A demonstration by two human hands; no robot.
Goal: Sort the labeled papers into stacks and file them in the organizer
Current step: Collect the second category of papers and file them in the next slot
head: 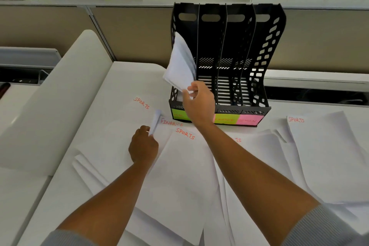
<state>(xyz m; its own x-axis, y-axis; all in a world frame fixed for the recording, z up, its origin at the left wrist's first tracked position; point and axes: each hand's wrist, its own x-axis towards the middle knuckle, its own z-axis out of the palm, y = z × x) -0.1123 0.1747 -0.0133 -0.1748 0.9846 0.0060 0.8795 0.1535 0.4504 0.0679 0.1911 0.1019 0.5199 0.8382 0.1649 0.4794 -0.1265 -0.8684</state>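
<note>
Two hands work over a white desk (123, 78) strewn with loose sheets. At the left of centre, a page headed SPORTS (127, 118) lies flat, and just below it the left hand (143, 147) pinches the curled corner of a white sheet (155, 121), lifting that corner off the pile. Beside it lie a page marked FINANCE (170, 123) and another SPORTS page (183, 166), overlapping. Above the middle of the frame, the right hand (197, 104) grasps a bundle of papers (180, 64) by its lower edge, the bundle tilted with its top inside the leftmost slot of the black organizer (259, 56). Green, yellow and pink labels (247, 120) run along the organizer's front base; their writing is too blurred to read. At the right, one more sheet headed SPORTS (323, 146) rests on the desk.
</note>
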